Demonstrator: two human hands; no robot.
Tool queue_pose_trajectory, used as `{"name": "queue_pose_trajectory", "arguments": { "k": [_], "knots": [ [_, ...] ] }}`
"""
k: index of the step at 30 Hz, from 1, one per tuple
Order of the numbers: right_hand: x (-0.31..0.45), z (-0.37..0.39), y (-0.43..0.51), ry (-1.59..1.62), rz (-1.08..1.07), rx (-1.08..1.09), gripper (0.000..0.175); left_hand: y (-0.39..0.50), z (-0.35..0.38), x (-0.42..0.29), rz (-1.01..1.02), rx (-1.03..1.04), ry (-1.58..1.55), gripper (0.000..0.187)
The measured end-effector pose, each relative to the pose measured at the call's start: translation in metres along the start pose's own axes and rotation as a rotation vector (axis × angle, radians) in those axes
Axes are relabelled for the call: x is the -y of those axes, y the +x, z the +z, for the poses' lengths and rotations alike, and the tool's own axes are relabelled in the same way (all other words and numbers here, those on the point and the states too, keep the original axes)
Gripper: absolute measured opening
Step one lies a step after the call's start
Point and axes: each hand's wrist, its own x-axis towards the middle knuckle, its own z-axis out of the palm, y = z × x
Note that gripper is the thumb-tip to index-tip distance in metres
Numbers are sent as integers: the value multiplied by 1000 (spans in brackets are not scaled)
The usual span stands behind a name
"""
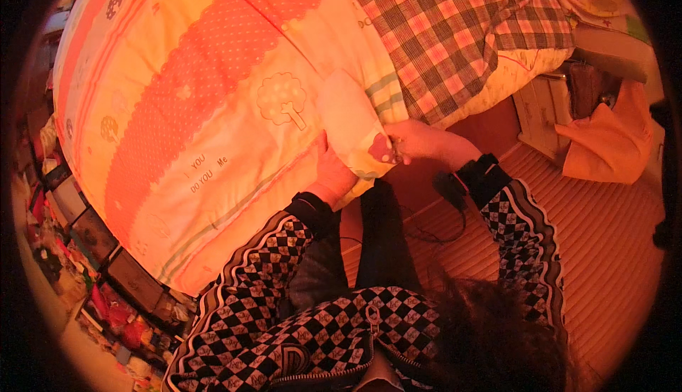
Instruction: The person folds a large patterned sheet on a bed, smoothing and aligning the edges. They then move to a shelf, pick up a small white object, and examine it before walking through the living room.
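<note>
A large quilt (213, 88) with printed stripes, trees and some words spreads before me on the bed. One corner of it is bunched into a narrow fold (351, 120) that points towards me. My left hand (333, 176) grips the near side of this fold, thumb up along it and the other fingers partly hidden. At the corner's tip, beside a dark red printed patch, my right hand (426, 140) pinches the cloth between thumb and fingers. Both hands are close together at the quilt's near edge, above my legs.
A plaid cloth (442, 30) covers the bed beyond the quilt's right edge. An orange cloth (607, 141) hangs by boxes at right, above a ribbed floor (575, 243). A dark cable (442, 235) lies near my feet. Shelves (90, 237) crowded with small items line the left.
</note>
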Motion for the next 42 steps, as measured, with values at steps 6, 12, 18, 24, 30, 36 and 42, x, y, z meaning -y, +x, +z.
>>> {"name": "queue_pose_trajectory", "arguments": {
  "k": [6, 12, 18, 24, 30, 36, 42],
  "knots": [
    [-18, -27, -13, -594, -83, -532, 30, -2, 3, 2, -26, 14, 115, 53],
    [-23, -48, 10, -281, 366, -353, 27, 0, -1, 1, 9, -2, 77, 53],
    [-10, -77, -34, -238, 79, -458, 29, -2, -5, 0, 12, -38, 99, 50],
    [-54, -112, -46, -994, 258, -627, 29, 4, 6, 4, 15, -81, 104, 40],
    [-30, -136, -5, -677, -97, -870, 28, 4, 12, 5, 9, -68, 98, 44],
    [51, -132, 106, -137, -59, -947, 47, 12, 0, 0, 9, -124, 75, 46],
    [69, -125, 120, -632, -208, -856, 36, 21, -12, 10, -120, -150, 126, 46]
  ]
}}
